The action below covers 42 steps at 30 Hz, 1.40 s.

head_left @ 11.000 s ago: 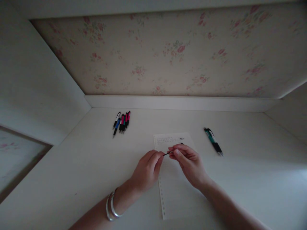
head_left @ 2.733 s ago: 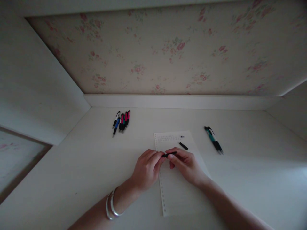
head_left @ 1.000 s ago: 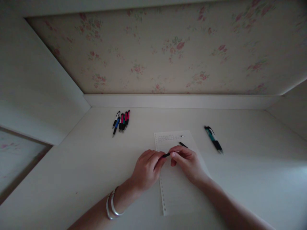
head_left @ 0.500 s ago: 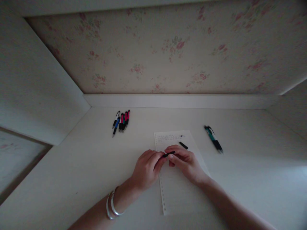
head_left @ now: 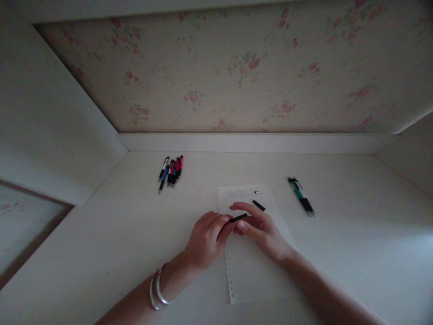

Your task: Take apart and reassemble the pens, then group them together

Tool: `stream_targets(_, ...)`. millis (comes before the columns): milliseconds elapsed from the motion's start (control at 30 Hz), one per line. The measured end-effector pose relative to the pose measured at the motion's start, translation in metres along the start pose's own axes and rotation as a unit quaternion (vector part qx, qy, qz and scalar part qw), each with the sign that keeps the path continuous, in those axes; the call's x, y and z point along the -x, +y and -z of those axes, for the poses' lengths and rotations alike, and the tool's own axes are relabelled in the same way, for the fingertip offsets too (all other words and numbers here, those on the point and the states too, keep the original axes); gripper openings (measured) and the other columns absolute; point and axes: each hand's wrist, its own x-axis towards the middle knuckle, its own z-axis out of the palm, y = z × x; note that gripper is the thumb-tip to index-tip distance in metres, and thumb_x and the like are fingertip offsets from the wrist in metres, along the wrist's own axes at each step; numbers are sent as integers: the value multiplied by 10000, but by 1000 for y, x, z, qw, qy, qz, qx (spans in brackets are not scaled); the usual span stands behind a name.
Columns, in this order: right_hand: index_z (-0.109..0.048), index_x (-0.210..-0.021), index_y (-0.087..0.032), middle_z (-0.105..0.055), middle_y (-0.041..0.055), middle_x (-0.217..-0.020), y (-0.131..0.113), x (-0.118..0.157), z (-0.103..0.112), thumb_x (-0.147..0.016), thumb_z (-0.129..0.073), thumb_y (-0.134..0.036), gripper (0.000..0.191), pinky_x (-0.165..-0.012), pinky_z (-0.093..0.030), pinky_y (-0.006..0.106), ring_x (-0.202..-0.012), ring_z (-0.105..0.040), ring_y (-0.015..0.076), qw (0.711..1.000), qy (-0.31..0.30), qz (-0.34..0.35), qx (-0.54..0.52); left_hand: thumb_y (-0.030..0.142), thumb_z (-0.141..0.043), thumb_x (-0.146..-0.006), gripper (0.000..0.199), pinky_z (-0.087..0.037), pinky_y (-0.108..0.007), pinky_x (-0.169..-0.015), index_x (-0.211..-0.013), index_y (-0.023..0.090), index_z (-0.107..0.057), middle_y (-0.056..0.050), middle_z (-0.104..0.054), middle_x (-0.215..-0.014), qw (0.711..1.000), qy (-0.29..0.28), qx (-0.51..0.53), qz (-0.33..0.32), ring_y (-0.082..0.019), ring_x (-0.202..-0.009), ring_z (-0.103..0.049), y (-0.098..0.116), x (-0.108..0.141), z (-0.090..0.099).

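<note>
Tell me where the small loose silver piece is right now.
In the head view, the silver piece lies near the far edge of the paper, right of the writing and just beyond the black tube lying there.

I see a slim black pen part (head_left: 239, 217), one end gripped in the left hand (head_left: 207, 238), free end inclined slightly upward toward the right. A short black tube (head_left: 259, 206) lies diagonally on the paper (head_left: 257, 275); beyond it rests a small silvery piece (head_left: 257, 192).
</note>
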Motion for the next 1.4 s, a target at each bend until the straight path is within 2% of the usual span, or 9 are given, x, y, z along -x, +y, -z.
stream_targets(133, -756, -807, -205, -717, 69, -939, 0, 0, 0, -844, -698, -422, 228, -611, -535, 271, -668, -618, 131, 1000, 18, 16, 19, 227, -531, -989, 130, -526, -330, -707, -1011, 177, -649, -56, -720, -842, 1000, 2, -11, -7, -193, -759, -650, 0, 0, 0)
stream_targets(300, -757, -995, -253, -728, 61, -1040, 2, 0, -1, -806, -748, -390, 234, -641, -568, 273, -684, -646, 127, 1000, 14, 12, -8, 216, -535, -986, 124, -528, -330, -716, -1010, 170, -647, -58, -717, -832, 1000, -2, -6, -6, -192, -757, -652, -1, 1, 0)
stream_targets(433, -770, -748, -217, -737, 71, -974, 4, 0, -1, -800, -746, -406, 197, -579, -573, 259, -699, -663, 147, 1000, 22, 17, 0, 233, -534, -988, 134, -528, -329, -714, -995, 165, -650, -64, -724, -845, 1000, -7, -8, -22, -195, -757, -655, -1, 1, -1)
stream_targets(567, -777, -996, -265, -747, 50, -950, 7, 1, 0, -794, -766, -361, 224, -592, -581, 264, -619, -640, 121, 1000, 6, 20, -14, 242, -531, -990, 145, -524, -323, -702, -978, 159, -649, -61, -718, -821, 1000, -4, -6, -20, -192, -739, -649, -1, 0, -1)
stream_targets(700, -800, -811, -246, -738, 69, -1007, 7, 0, -1, -798, -759, -349, 112, -552, -583, 249, -653, -656, 132, 999, 20, 26, -10, 232, -523, -993, 146, -509, -321, -688, -977, 165, -652, -55, -714, -803, 999, -12, -15, -27, -190, -715, -640, -1, 1, -1)
stream_targets(867, -782, -992, -278, -731, 50, -1008, 7, 1, -2, -817, -745, -308, 181, -561, -585, 251, -599, -648, 105, 999, 11, 36, -27, 225, -504, -1000, 162, -502, -320, -703, -961, 160, -647, -61, -708, -806, 1000, -13, -11, -24, -190, -733, -641, -2, 1, -1)
stream_targets(1133, -774, -900, -258, -736, 45, -918, 10, 2, -5, -828, -737, -296, 90, -473, -552, 222, -599, -645, 119, 995, 33, 92, 23, 228, -540, -983, 116, -479, -319, -714, -955, 172, -639, -49, -688, -798, 1000, -23, -12, -11, -190, -738, -622, -3, 2, 0)
stream_targets(1233, -745, -988, -249, -707, 36, -849, 10, 2, 3, -814, -764, -250, 174, -482, -537, 242, -591, -618, 128, 963, 92, 192, 165, 236, -546, -979, 104, -485, -307, -717, -977, 170, -627, -56, -681, -838, 1000, 0, 8, 29, -191, -773, -615, -5, 3, -1)
stream_targets(1400, -729, -1072, -238, -731, 94, -1041, 19, -5, 26, -874, -677, -163, 217, -825, -577, 413, -961, -659, 245, 833, 165, 313, 424, 219, -507, -986, 116, -486, -284, -722, -986, 171, -613, -48, -661, -842, 993, 33, 32, 109, -177, -784, -622, -6, 3, -1)
